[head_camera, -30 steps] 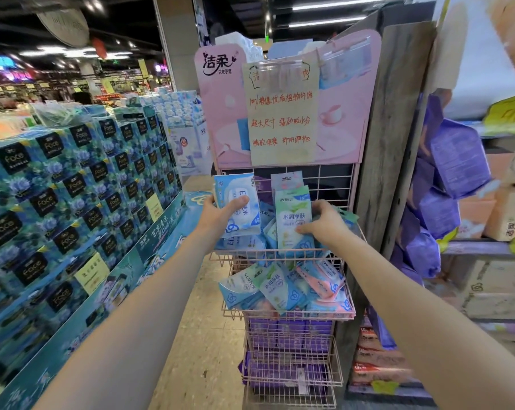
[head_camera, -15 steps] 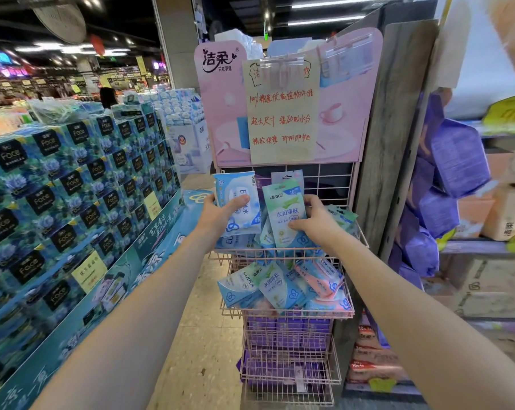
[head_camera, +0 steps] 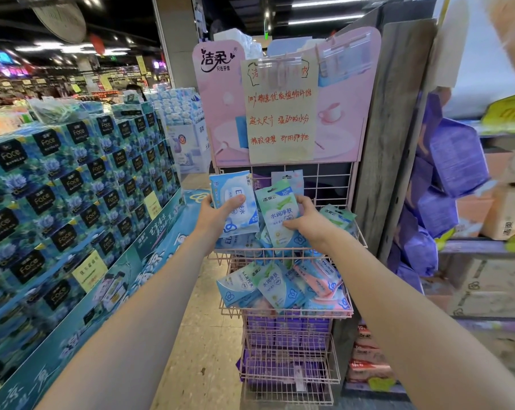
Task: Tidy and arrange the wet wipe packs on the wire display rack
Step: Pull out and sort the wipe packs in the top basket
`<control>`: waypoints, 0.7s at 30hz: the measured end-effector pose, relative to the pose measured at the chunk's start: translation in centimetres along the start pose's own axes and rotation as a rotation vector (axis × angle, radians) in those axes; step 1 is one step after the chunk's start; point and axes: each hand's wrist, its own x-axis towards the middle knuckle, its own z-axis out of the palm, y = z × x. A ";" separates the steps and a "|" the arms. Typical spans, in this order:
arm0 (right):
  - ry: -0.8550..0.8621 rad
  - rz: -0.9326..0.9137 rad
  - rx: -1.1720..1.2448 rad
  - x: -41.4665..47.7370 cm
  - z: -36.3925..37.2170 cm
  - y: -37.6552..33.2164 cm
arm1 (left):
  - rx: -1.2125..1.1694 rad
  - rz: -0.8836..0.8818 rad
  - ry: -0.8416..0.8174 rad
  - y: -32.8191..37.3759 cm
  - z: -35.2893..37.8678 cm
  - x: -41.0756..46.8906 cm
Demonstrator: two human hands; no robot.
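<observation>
A pink wire display rack [head_camera: 333, 179] stands in front of me with several baskets. In its top basket, my left hand [head_camera: 217, 216] grips a blue-and-white wet wipe pack [head_camera: 235, 187] held upright at the left. My right hand [head_camera: 305, 218] holds a green-and-blue wet wipe pack [head_camera: 275, 208] upright beside it, thumb across its front. More packs lie loose behind and under both. The second basket [head_camera: 286, 312] holds a jumble of blue, green and pink packs [head_camera: 318, 276]. Lower baskets hold purple packs [head_camera: 286, 329].
A pink header board with a handwritten sign [head_camera: 280, 110] tops the rack. A tall stack of blue tissue boxes [head_camera: 72, 187] fills the left. A wooden post [head_camera: 389, 128] and shelves with purple packs [head_camera: 454, 155] stand to the right. Tiled aisle floor [head_camera: 203, 335] runs between.
My right hand has drawn the green-and-blue pack leftward, up against the blue-and-white pack. My left hand keeps its pack in the same place.
</observation>
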 end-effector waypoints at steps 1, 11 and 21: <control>-0.004 0.007 -0.007 0.0 0.1 -0.1 | 0.000 0.003 0.008 0.1 0.0 -0.1; 0.153 -0.059 0.184 0.0 -0.3 0.4 | -0.051 -0.010 0.013 0.6 -0.3 -1.1; -0.109 0.071 0.191 -0.3 -0.7 0.0 | -0.043 -0.011 0.015 0.5 -0.3 -1.2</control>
